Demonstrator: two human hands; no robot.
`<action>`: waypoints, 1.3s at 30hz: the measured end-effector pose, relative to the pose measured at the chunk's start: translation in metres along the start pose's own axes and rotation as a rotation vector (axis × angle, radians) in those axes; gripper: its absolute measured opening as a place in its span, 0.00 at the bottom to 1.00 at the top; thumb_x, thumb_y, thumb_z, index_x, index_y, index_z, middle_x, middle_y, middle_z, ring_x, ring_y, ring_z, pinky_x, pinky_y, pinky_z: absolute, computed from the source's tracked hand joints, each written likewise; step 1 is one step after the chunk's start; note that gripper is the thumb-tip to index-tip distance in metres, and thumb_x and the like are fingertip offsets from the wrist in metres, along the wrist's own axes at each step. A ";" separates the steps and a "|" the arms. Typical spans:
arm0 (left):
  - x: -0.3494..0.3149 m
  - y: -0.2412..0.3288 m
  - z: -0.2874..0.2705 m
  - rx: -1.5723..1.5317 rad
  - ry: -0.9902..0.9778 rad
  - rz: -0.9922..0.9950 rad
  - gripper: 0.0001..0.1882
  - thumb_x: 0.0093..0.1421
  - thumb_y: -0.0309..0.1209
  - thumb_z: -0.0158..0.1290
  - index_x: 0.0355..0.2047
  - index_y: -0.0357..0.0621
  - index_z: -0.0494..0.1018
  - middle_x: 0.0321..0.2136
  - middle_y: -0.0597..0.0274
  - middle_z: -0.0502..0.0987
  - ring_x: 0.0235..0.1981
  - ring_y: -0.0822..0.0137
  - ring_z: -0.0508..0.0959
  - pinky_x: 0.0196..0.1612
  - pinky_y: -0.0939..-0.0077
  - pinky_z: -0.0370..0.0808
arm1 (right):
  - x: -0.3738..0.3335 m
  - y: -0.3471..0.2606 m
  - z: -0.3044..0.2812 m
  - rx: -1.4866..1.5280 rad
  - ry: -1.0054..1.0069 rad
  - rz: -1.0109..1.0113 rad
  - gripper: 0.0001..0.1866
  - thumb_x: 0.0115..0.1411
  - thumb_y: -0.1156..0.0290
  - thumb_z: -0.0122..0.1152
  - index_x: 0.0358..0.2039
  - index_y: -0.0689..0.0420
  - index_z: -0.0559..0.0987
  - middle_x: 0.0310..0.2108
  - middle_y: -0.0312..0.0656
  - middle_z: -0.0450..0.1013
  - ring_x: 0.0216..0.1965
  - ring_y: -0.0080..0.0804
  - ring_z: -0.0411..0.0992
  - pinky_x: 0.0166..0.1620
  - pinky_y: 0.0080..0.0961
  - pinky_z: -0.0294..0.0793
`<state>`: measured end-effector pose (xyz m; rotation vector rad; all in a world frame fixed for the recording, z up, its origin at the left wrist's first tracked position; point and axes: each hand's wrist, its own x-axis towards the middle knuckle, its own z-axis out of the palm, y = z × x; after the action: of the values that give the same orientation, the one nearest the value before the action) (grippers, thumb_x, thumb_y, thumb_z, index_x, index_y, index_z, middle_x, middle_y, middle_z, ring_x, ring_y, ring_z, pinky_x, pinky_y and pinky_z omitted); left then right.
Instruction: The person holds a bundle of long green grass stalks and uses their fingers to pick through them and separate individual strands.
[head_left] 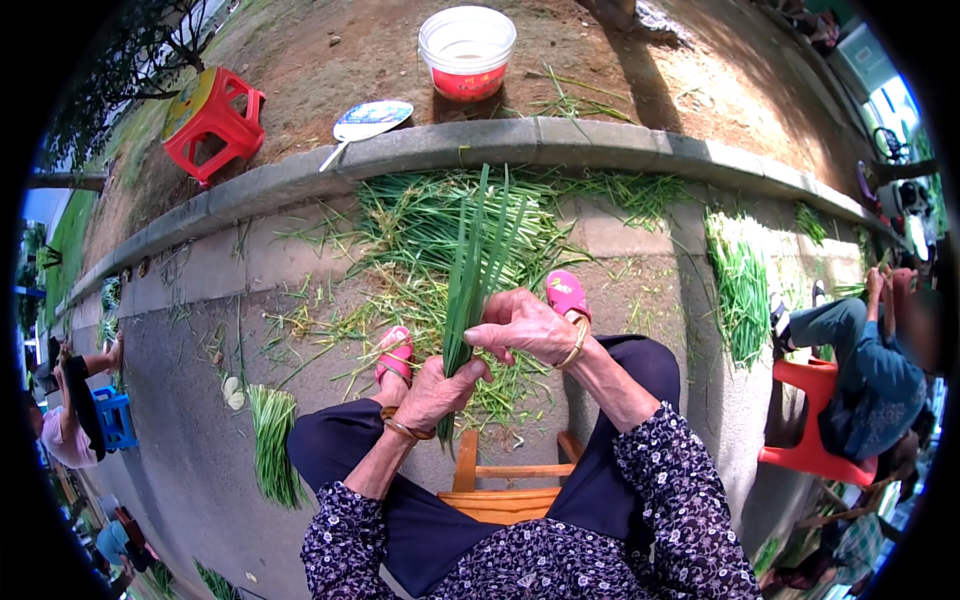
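A bunch of garlic chives (468, 285), long flat green leaves, stands upright in front of me with its tips pointing away. My left hand (435, 395) is closed round its lower end. My right hand (525, 328) has its fingers curled in and its thumb and fingertips pressed at the right edge of the same leaves; the exact hold is partly hidden. Beyond my hands a large loose pile of garlic chives (410, 225) lies along the kerb. Trimmed yellowish scraps (330, 335) are scattered on the pavement between and around my pink shoes (567, 293).
A tied-looking bundle (275, 440) lies left of my knee, a larger heap (738, 285) at the right. Past the kerb (590, 140) are a white-and-red bucket (467, 60), a hand fan (373, 120) and a red stool (215, 120). People sit at both sides, one on a red chair (810, 420).
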<state>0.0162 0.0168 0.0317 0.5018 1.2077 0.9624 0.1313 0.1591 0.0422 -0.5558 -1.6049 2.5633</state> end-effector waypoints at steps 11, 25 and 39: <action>0.003 -0.005 0.003 -0.118 0.022 -0.019 0.18 0.55 0.45 0.47 0.25 0.41 0.67 0.09 0.76 0.57 0.10 0.83 0.55 0.14 0.87 0.52 | 0.002 0.001 -0.003 -0.036 0.057 0.054 0.13 0.51 0.66 0.57 0.22 0.65 0.74 0.12 0.35 0.65 0.14 0.18 0.62 0.17 0.13 0.61; -0.003 0.000 -0.001 -0.069 0.100 0.163 0.20 0.57 0.48 0.42 0.29 0.42 0.66 0.09 0.76 0.55 0.09 0.83 0.52 0.12 0.87 0.47 | 0.005 -0.008 0.002 -0.067 0.050 -0.039 0.12 0.51 0.65 0.57 0.23 0.62 0.75 0.14 0.32 0.67 0.12 0.13 0.60 0.15 0.11 0.58; -0.004 0.006 -0.010 -0.034 0.081 0.170 0.20 0.55 0.48 0.46 0.26 0.41 0.66 0.08 0.77 0.54 0.08 0.84 0.50 0.10 0.88 0.46 | -0.014 -0.039 -0.034 0.030 0.438 -0.384 0.16 0.53 0.71 0.54 0.42 0.63 0.69 0.20 0.32 0.66 0.16 0.13 0.62 0.17 0.11 0.63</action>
<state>0.0047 0.0146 0.0355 0.5495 1.2331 1.1561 0.1507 0.2022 0.0667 -0.6723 -1.3612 2.0138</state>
